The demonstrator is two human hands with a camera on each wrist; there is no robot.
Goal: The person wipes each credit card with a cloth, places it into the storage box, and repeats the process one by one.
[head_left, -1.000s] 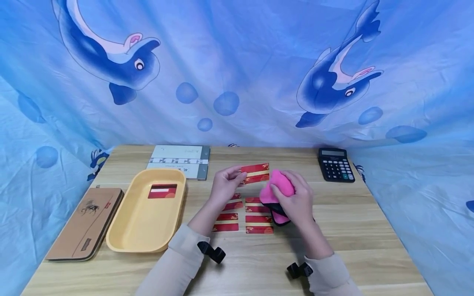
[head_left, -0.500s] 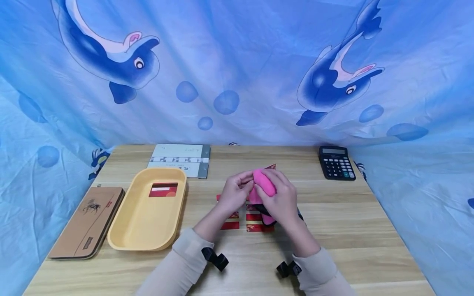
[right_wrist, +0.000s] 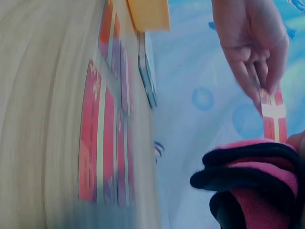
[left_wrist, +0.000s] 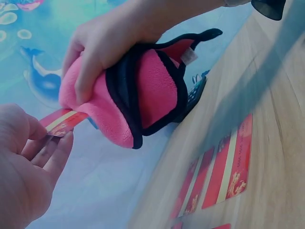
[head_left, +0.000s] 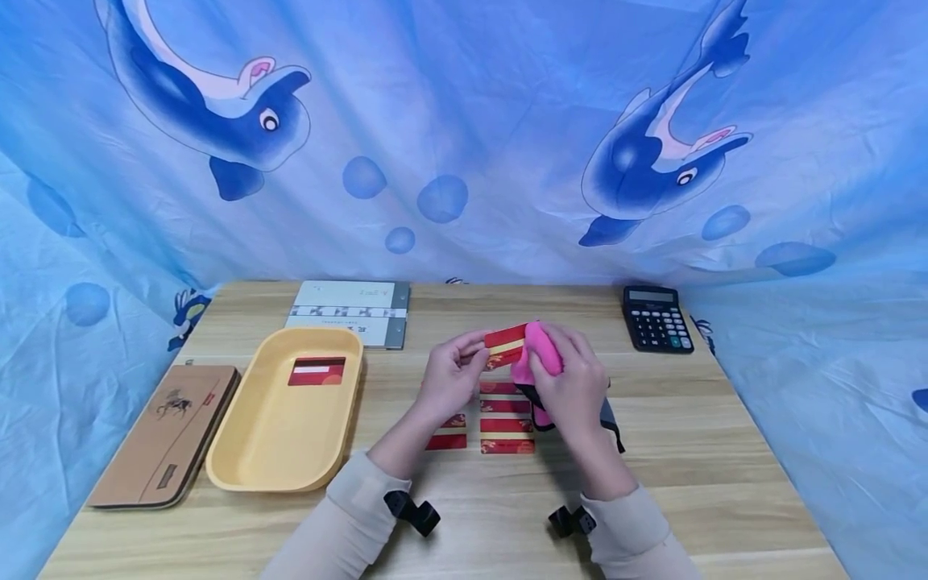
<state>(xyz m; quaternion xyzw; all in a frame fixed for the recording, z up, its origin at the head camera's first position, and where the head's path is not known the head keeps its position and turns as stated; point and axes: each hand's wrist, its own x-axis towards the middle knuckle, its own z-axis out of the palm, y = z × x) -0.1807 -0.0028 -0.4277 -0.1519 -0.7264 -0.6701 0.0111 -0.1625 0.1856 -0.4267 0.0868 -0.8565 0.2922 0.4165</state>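
Note:
My left hand (head_left: 451, 379) pinches a red card with a gold stripe (head_left: 502, 346) by its left end, held up over the table. My right hand (head_left: 576, 387) grips a bunched pink fleece cloth with black edging (head_left: 545, 350). The cloth covers the card's right end. In the left wrist view, the card (left_wrist: 62, 121) runs into a fold of the cloth (left_wrist: 157, 95) under the right fingers. Below, red-and-gold cards (head_left: 506, 425) lie on the table in two columns, the left one partly hidden by my left arm. The right wrist view shows these cards (right_wrist: 97, 138) too.
A yellow tray (head_left: 217, 471) stands at left with a red card (head_left: 317, 371) inside. Beside it lies a brown case with a horse print (head_left: 163, 439). A pale notebook (head_left: 348, 312) is at the back and a black calculator (head_left: 657, 319) at back right. A blue dolphin curtain (head_left: 449, 121) hangs behind.
The cloth moved left onto the raised card, covering most of it half a second ago. Now the right hand has drawn it back right, to the card's right end. The left hand keeps its pinch.

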